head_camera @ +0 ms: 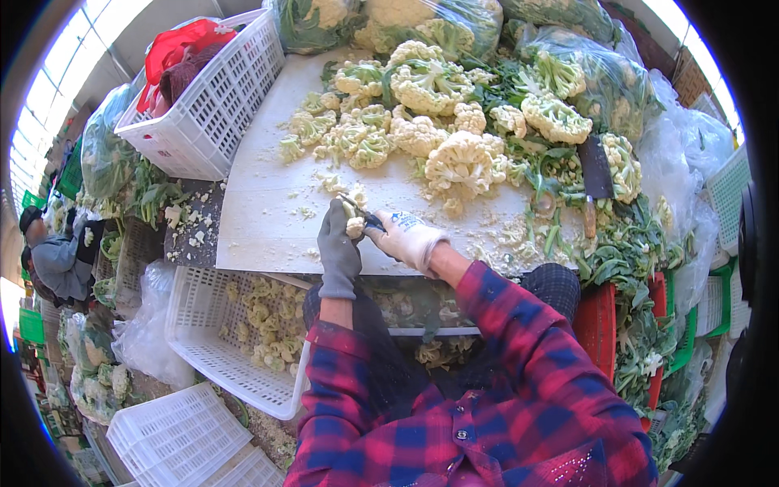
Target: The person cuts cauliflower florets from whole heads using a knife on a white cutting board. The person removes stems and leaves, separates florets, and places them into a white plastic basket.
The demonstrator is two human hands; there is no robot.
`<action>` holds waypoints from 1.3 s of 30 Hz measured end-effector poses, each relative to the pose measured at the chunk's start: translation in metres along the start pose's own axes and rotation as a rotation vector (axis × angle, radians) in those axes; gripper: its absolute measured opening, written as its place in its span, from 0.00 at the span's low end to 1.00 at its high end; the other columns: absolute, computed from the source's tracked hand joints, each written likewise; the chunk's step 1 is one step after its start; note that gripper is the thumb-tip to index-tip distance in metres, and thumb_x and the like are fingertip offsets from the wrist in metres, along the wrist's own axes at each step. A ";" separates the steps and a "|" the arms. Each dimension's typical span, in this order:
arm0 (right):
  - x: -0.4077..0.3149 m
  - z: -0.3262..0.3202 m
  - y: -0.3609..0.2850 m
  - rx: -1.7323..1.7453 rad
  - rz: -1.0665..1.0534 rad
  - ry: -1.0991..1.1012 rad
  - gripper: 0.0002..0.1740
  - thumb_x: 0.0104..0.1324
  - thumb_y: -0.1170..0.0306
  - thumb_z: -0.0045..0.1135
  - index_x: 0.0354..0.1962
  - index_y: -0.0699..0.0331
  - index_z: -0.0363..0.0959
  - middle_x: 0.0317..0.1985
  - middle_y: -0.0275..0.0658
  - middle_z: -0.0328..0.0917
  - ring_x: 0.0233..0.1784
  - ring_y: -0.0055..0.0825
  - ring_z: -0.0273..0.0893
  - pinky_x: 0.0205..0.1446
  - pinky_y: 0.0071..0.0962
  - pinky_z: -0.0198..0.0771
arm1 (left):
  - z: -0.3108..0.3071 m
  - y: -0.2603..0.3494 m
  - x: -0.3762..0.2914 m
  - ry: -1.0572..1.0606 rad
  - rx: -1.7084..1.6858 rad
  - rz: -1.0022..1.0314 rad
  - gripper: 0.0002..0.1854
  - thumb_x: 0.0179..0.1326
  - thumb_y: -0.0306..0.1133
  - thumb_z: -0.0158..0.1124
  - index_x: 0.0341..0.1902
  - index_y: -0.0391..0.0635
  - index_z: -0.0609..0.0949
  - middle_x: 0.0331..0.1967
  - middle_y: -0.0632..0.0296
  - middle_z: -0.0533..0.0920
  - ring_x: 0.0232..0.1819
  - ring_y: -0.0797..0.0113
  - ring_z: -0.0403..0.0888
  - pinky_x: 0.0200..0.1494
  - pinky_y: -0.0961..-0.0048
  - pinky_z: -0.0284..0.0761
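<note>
My left hand (338,243) wears a grey glove and grips a small cauliflower floret (355,226) above the front of the white work board (261,225). In a white glove with a dark palm side, my right hand (405,237) holds a small knife (352,201), its blade against the floret; the handle is mostly hidden by the fingers. Beyond both hands lie cut cauliflower pieces (359,134) and a large cauliflower section (465,164). A cleaver (595,167) with a wooden handle rests at the right among leaves.
A white crate (237,100) with red cloth stands at the back left. Below the board's left edge, another white crate (201,310) holds florets. Bagged cauliflowers (608,79) line the back. Leaf trimmings (633,249) heap up by a red crate (596,329). A person (58,255) sits far left.
</note>
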State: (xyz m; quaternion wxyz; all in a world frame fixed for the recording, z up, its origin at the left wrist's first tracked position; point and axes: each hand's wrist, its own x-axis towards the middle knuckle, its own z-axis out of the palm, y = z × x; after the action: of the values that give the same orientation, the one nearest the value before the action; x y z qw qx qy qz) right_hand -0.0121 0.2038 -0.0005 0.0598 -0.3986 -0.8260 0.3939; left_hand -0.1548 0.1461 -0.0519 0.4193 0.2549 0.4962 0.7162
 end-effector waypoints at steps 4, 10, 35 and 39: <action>0.022 -0.026 -0.038 0.079 0.175 -0.306 0.30 0.72 0.49 0.46 0.62 0.62 0.67 0.41 0.51 0.83 0.44 0.48 0.82 0.48 0.40 0.76 | -0.029 -0.009 0.015 0.037 -0.308 -0.103 0.21 0.74 0.50 0.55 0.54 0.44 0.78 0.40 0.64 0.82 0.37 0.75 0.80 0.37 0.78 0.77; 0.060 -0.032 -0.056 -0.285 -0.060 -0.177 0.29 0.69 0.51 0.51 0.59 0.62 0.70 0.43 0.52 0.83 0.43 0.46 0.82 0.48 0.40 0.75 | -0.057 -0.040 0.040 0.096 -0.934 -0.127 0.33 0.66 0.57 0.59 0.63 0.43 0.72 0.55 0.56 0.79 0.48 0.69 0.81 0.44 0.82 0.81; 0.105 -0.063 -0.004 0.152 0.180 0.547 0.24 0.68 0.54 0.54 0.51 0.65 0.72 0.35 0.44 0.83 0.33 0.38 0.81 0.37 0.36 0.76 | -0.011 0.014 0.028 0.235 -0.373 -0.115 0.34 0.74 0.53 0.48 0.75 0.45 0.61 0.70 0.54 0.69 0.64 0.60 0.72 0.65 0.67 0.68; 0.068 -0.049 -0.021 -0.203 0.157 0.330 0.31 0.73 0.48 0.46 0.59 0.66 0.67 0.50 0.58 0.80 0.57 0.58 0.75 0.61 0.46 0.68 | -0.014 0.012 0.035 0.273 -0.354 -0.043 0.33 0.75 0.52 0.48 0.75 0.44 0.61 0.69 0.54 0.70 0.64 0.60 0.73 0.65 0.66 0.69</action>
State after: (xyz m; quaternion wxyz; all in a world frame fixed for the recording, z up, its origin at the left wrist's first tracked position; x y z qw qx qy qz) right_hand -0.0502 0.2736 0.0328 0.1232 -0.5249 -0.8069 0.2414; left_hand -0.1878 0.1668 -0.0479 0.4016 0.0674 0.4203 0.8109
